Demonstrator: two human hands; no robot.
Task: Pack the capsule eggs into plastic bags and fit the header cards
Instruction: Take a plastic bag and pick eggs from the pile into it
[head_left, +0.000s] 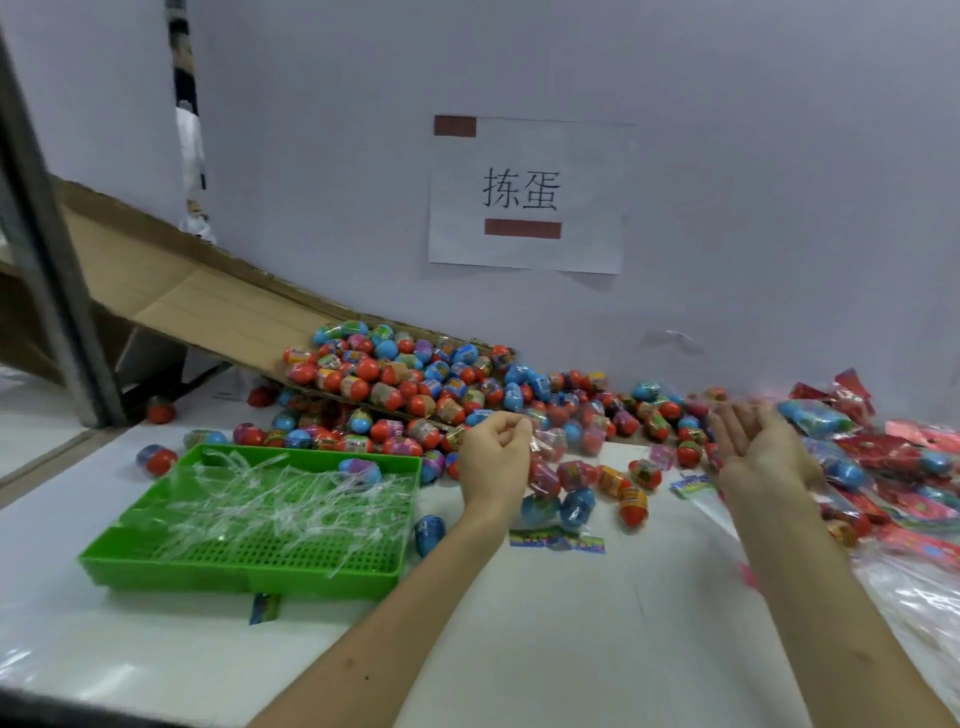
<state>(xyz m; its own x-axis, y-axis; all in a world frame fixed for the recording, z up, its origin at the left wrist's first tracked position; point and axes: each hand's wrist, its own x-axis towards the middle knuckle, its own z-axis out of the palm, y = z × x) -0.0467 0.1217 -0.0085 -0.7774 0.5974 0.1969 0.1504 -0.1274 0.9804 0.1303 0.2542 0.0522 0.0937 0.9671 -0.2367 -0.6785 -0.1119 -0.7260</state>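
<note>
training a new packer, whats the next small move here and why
Probably the right hand, open and empty, reaches for the header card on the table. The left hand pinches the top of what looks like a clear bag with eggs inside, and no card shows on it.

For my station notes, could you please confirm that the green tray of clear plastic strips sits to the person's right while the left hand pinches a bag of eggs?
Not quite: the head view shows the green tray of clear plastic strips on the person's left, not right. The rest stands: the left hand pinches a bag of eggs.
</note>
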